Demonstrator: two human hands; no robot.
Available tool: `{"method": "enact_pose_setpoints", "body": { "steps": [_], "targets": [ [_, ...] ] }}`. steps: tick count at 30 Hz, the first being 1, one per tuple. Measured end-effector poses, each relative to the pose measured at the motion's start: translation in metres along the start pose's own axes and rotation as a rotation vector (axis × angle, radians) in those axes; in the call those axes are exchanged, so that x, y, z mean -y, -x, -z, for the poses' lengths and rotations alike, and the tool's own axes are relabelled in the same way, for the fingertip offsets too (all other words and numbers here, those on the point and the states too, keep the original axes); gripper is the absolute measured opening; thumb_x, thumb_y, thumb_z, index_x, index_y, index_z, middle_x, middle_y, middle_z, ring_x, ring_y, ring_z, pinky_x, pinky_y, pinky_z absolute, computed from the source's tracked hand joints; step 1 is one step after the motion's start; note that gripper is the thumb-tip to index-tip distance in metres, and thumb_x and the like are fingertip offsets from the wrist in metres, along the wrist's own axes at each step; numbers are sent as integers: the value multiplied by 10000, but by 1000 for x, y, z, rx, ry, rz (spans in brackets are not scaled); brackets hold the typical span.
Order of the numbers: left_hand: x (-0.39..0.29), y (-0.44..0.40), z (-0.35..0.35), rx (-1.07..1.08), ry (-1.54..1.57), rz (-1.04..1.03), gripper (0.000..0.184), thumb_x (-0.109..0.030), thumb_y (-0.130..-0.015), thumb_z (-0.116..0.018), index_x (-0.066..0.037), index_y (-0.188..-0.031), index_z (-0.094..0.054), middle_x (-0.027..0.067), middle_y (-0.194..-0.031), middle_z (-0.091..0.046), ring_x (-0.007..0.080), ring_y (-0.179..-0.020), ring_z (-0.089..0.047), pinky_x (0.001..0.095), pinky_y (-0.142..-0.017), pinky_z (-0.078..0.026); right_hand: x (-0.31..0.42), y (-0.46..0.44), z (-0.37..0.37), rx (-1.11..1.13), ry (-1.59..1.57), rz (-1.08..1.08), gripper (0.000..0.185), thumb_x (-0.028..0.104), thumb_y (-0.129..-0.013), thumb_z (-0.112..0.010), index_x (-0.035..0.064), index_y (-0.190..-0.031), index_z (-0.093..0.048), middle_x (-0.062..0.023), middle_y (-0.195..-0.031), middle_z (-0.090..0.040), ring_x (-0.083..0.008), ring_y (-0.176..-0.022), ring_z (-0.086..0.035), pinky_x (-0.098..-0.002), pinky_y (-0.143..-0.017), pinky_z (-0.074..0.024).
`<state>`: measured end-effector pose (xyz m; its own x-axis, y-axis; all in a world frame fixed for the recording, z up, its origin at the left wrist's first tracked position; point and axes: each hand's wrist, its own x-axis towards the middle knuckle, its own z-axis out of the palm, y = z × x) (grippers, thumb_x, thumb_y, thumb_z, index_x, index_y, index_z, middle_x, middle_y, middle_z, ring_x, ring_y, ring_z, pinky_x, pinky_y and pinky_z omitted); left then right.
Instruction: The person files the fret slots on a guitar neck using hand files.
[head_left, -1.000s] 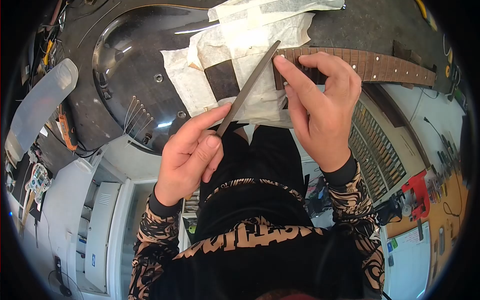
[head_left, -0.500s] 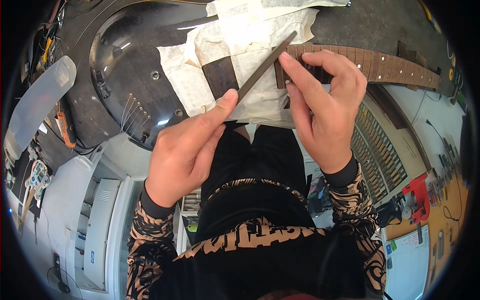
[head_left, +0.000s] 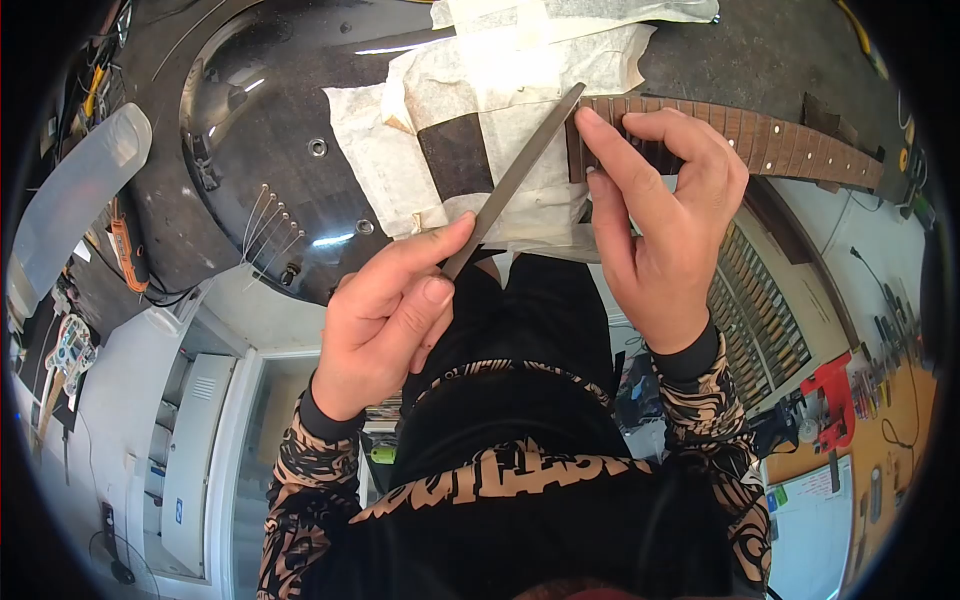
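Note:
A long, dark flat file [head_left: 522, 190] runs diagonally up from my left hand [head_left: 385, 310], which is closed on its lower end between thumb and fingers. Its far tip is by the end of the fretboard [head_left: 760, 130] of a guitar. At that end, my right hand [head_left: 672, 205] is open, its thumb at the near edge and its index and middle fingertips, spread apart, over the wood. The index fingertip is close to the file; contact is unclear. Pale masking paper [head_left: 540, 140] covers part of the glossy black guitar body [head_left: 290, 110], around a bare dark strip.
Several loose strings [head_left: 268, 215] stick up from the body. To the left are a translucent curved guard [head_left: 85, 200] and an orange-handled tool [head_left: 127, 250]. A rack of tools [head_left: 765, 300] and a red clamp-like tool [head_left: 832, 400] are at the right, below bench level.
My left hand has drawn the file back toward me and slightly right, and its grip now shows the thumb alongside. My right hand stays at the fretboard end. The whole view has shifted slightly.

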<state>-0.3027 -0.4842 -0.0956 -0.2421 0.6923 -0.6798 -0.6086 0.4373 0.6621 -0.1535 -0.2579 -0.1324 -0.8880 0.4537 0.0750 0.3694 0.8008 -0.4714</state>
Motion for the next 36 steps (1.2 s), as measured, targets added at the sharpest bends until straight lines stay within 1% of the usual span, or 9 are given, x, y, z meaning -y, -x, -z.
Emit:
{"method": "enact_pose_setpoints", "body": {
  "steps": [2, 9, 11, 13, 18, 21, 27, 33, 36],
  "targets": [
    [0, 2, -2, -22, -18, 13, 417, -23, -1112, -529, -8, -1525, -575, -13, -777, -546, 46, -584, -473, 233, -515, -394, -1, 0, 1, 5, 6, 3, 529, 21, -786, -796, 200, -1283, -788, -36, -1239, -644, -290, -1198, -579, -436, -1034, -385],
    [-18, -31, -3, 1, -980, -536, 488, 119, -943, -642, 33, -1424, -658, 51, -748, -594, 181, -562, -554, 318, -552, -474, -5, 1, -1, -25, -13, 13, 504, 45, -787, -816, 190, -1268, -781, -36, -1236, -644, -295, -1200, -579, -446, -1020, -404],
    [-28, -31, 2, 86, -1154, -531, 509, 137, -901, -660, 37, -1400, -675, 71, -755, -610, 225, -569, -559, 341, -584, -505, -6, 1, 1, -8, -24, 9, 501, 41, -792, -815, 182, -1270, -773, -38, -1231, -643, -296, -1199, -570, -445, -1021, -406],
    [-12, -33, 6, -20, -945, -636, 537, 116, -931, -650, 6, -1457, -642, 82, -763, -639, 206, -572, -581, 331, -578, -508, -6, -3, 7, 48, -9, 14, 500, 18, -807, -803, 163, -1284, -762, -52, -1213, -644, -298, -1191, -555, -446, -1034, -403],
    [-4, -10, 7, -136, -257, -279, 427, 53, -1063, -564, 65, -1489, -590, 10, -808, -630, 47, -610, -537, 238, -531, -412, -3, -29, 18, 152, 72, 99, 481, 1, -812, -798, 138, -1270, -753, -59, -1125, -629, -290, -1077, -548, -446, -965, -431],
    [2, -5, 11, -126, -50, -201, 421, 39, -1076, -550, 75, -1494, -574, 46, -896, -639, 57, -588, -521, 224, -513, -395, -11, -36, 20, 170, 77, 140, 487, -4, -816, -792, 138, -1280, -752, -57, -1091, -617, -283, -1028, -551, -425, -901, -453],
    [7, -3, 15, -68, 164, -177, 432, 8, -1106, -516, 58, -1535, -530, 76, -1042, -627, 60, -589, -499, 210, -492, -383, -15, -40, 21, 197, 103, 170, 486, 69, -801, -783, 193, -1269, -747, -23, -1103, -593, -267, -1017, -566, -429, -866, -457],
    [-1, 6, 5, -81, 154, -106, 463, -75, -1113, -533, 64, -1550, -468, 25, -730, -530, 78, -536, -453, 222, -456, -361, -5, -38, 31, 211, 101, 124, 476, 61, -825, -762, 139, -1292, -719, -55, -1129, -616, -295, -1037, -580, -441, -853, -454],
    [-8, 19, -6, -90, -39, -135, 460, -33, -1094, -537, 7, -1551, -509, 29, -828, -586, 83, -627, -513, 238, -583, -447, 23, -27, 45, 184, -110, -20, 378, 71, -915, -729, 60, -1289, -681, -86, -1155, -627, -310, -1064, -594, -449, -889, -474]
  ]
}}
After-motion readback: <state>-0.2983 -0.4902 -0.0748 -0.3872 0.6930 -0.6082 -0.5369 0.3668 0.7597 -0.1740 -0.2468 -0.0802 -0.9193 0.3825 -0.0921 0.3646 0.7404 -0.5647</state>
